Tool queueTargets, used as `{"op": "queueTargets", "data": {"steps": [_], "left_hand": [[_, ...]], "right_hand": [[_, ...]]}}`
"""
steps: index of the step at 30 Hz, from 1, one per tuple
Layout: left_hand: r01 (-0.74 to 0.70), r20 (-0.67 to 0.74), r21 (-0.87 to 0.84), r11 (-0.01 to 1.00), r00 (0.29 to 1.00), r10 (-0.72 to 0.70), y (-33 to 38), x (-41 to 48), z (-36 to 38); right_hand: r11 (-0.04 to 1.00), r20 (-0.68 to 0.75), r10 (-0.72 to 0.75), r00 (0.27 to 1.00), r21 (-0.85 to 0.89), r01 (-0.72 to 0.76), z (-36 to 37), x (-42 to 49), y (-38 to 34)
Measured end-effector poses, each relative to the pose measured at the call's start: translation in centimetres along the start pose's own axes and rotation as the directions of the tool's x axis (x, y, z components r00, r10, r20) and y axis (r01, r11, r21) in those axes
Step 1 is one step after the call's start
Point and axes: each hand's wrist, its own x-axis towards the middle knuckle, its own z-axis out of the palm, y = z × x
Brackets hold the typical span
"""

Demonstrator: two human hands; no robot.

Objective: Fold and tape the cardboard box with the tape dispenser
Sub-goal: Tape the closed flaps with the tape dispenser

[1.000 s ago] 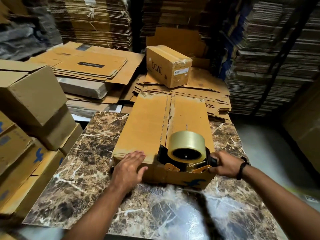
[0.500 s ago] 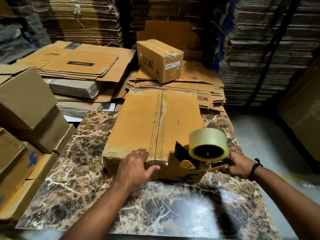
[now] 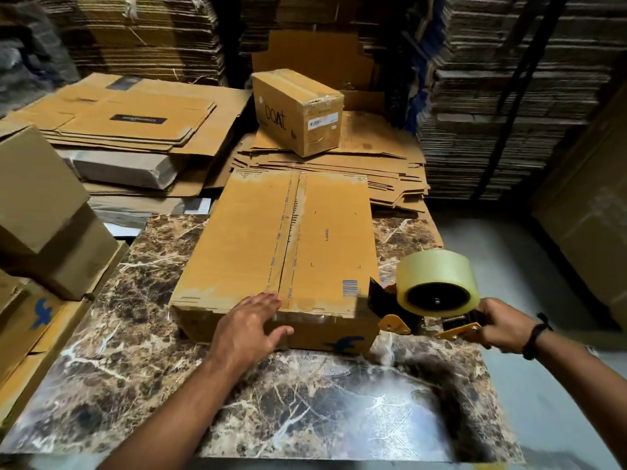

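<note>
Straight-fingered left hand flat on six-o'clock edge of brown cardboard box; at three o'clock, right hand gripping black-and-orange tape dispenser.

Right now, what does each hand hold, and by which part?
The right hand grips the tape dispenser by its handle. The left hand holds nothing; its relaxed fingers rest on the near edge of the box.

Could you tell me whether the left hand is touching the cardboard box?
Touching. The head view shows the left hand laid over the near top edge of the cardboard box, fingers on top, thumb against the front face.
</note>
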Motion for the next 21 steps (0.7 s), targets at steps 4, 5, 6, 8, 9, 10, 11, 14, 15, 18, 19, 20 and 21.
{"op": "queueTargets", "data": {"steps": [4,5,6,8,9,10,11,14,15,18,19,20,21], "left_hand": [[-0.023,-0.026,0.091,0.996,0.999,0.026,2.1,0.3,-0.3],[-0.062,-0.003,0.080,0.995,0.998,0.062,3.0,0.4,-0.3],[-0.080,0.029,0.051,0.995,0.996,0.079,3.8,0.4,-0.2],[-0.072,0.023,-0.022,0.997,0.997,0.072,5.4,0.8,-0.2],[-0.085,0.003,-0.030,0.996,0.996,0.085,6.1,1.1,-0.2],[-0.112,0.007,-0.026,0.993,0.994,0.112,6.7,1.4,-0.1],[-0.137,0.041,-0.026,0.990,0.990,0.138,7.3,1.4,-0.1],[-0.129,0.097,-0.010,0.992,0.987,0.129,8.6,1.2,0.6],[-0.147,0.095,-0.002,0.989,0.985,0.146,9.0,1.1,0.9],[-0.181,0.080,-0.010,0.983,0.980,0.181,10.0,0.7,1.3],[-0.191,0.061,-0.007,0.982,0.980,0.191,10.4,0.9,1.4],[-0.211,0.052,-0.007,0.977,0.976,0.211,10.8,1.0,1.4],[-0.233,0.056,-0.010,0.972,0.971,0.233,11.3,1.2,1.6]], "right_hand": [[0.999,0.015,-0.021,1.000,0.036,0.020,1.3,0.1,1.2],[0.998,0.012,-0.032,0.999,0.058,0.031,1.5,0.1,1.2],[0.997,0.008,-0.042,0.999,0.064,0.042,1.7,0.2,1.2],[0.996,-0.004,-0.052,0.999,0.073,0.052,1.9,0.4,1.9],[0.995,-0.010,-0.053,0.999,0.083,0.054,2.0,0.6,2.2],[0.995,-0.009,-0.061,0.998,0.079,0.062,2.1,0.8,2.6],[0.994,-0.002,-0.073,0.997,0.083,0.073,2.2,1.1,2.9],[0.992,-0.016,-0.089,0.996,0.086,0.090,2.1,0.9,2.3],[0.989,-0.019,-0.096,0.995,0.108,0.098,1.9,0.8,2.1],[0.983,-0.007,-0.120,0.993,0.140,0.120,1.9,0.7,1.6],[0.981,-0.009,-0.130,0.991,0.147,0.130,2.1,0.7,1.8],[0.979,-0.013,-0.139,0.990,0.146,0.140,2.2,0.8,2.0],[0.978,-0.019,-0.139,0.990,0.153,0.140,2.3,0.8,2.1]]}}
